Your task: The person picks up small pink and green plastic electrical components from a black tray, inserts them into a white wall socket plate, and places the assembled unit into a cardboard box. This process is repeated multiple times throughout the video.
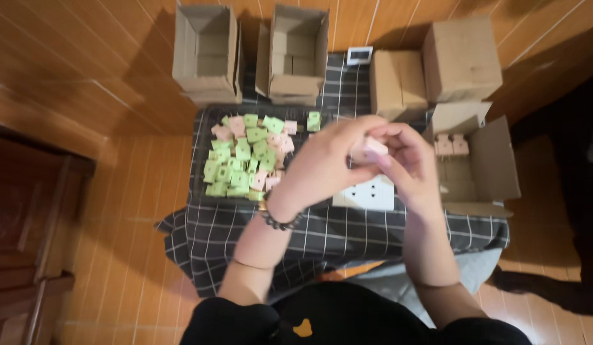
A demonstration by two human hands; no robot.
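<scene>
- Left hand (325, 163): one; raised over the middle of the cloth, fingers curled and pinching a small pink plug-shaped piece (371, 148); a dark bead bracelet (280, 222) on its wrist
- Right hand (408, 160): one; pressed close against the left, its fingertips on the same pink piece
- Pink piece: one held, between both hands, above the white socket block (368, 193)
- White socket block: one; flat on the cloth, just beneath the hands
- Heap of small green and pink pieces (245, 156): too many to count, green more than pink; lying left of the hands
- Checked dark cloth (347, 233): one, under everything
- Open cardboard boxes (207, 48): three; two at the far edge, one (478, 160) at the right holding two pink pieces
- Closed cardboard boxes (459, 57): two, far right
- Small white device (359, 55): one, between the boxes
</scene>
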